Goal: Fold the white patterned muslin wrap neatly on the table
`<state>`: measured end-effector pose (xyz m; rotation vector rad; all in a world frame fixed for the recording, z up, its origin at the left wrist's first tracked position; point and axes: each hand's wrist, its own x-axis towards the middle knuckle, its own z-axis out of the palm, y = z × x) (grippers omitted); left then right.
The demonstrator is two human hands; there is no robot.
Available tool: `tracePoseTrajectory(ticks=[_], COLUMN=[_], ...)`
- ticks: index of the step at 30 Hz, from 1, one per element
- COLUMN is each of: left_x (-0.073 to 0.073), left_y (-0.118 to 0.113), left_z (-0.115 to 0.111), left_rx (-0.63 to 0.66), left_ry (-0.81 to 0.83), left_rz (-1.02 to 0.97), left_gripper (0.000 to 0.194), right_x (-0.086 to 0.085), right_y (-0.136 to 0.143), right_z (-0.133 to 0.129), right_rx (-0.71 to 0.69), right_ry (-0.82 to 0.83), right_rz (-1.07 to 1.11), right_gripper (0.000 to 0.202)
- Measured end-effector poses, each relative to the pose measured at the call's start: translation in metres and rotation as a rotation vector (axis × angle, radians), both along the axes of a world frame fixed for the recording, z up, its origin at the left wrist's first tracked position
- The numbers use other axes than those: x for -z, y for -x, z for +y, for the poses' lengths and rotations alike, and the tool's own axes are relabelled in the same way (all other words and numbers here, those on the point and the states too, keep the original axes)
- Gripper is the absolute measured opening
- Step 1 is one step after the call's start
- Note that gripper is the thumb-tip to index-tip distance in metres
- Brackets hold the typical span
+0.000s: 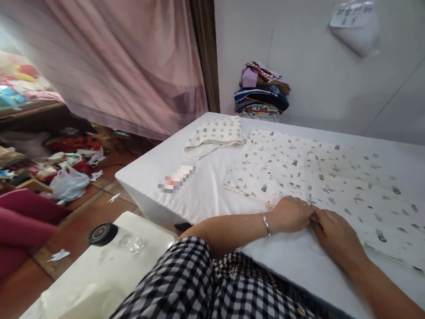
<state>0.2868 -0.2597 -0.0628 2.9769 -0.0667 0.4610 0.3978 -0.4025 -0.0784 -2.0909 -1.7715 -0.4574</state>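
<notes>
A white cloth with small printed figures lies flat on the white-covered table. At its near edge my left hand, below a silver bracelet, is closed with its fingers curled on the cloth edge. My right hand meets it from the right, its fingertips pinched at the same edge. The fingertips of both hands touch, and what lies between them is too small to make out. A smaller folded cloth with a green print rests to the left of the large one.
A blurred-out flat item lies at the table's left. A white stand nearby holds a black round object and a clear glass item. Folded clothes are stacked against the wall. Pink rolls are at lower left.
</notes>
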Motion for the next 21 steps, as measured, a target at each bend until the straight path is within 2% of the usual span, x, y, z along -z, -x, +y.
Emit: tracePoseTrajectory(ticks=[3, 6, 10, 14, 21], left_x=[0.002, -0.001, -0.007, -0.009, -0.015], left_y=[0.006, 0.017, 0.039, 0.063, 0.107], left_z=[0.005, 0.022, 0.053, 0.073, 0.115], left_rx=[0.011, -0.031, -0.172, -0.304, -0.510], left_ry=[-0.100, -0.188, -0.229, -0.229, -0.234], left_rz=[-0.027, 0.003, 0.059, 0.071, 0.133], left_gripper=[0.018, 0.017, 0.016, 0.021, 0.021], right_x=[0.006, 0.007, 0.009, 0.012, 0.026], right_y=[0.000, 0.001, -0.001, -0.003, -0.008], right_z=[-0.005, -0.006, -0.006, -0.006, -0.004], right_rx=[-0.018, -0.023, -0.043, -0.056, -0.103], right_ry=[-0.023, -0.034, -0.036, -0.062, -0.148], right_rz=[-0.029, -0.043, -0.036, -0.020, 0.033], right_gripper=[0.031, 0.029, 0.030, 0.030, 0.034])
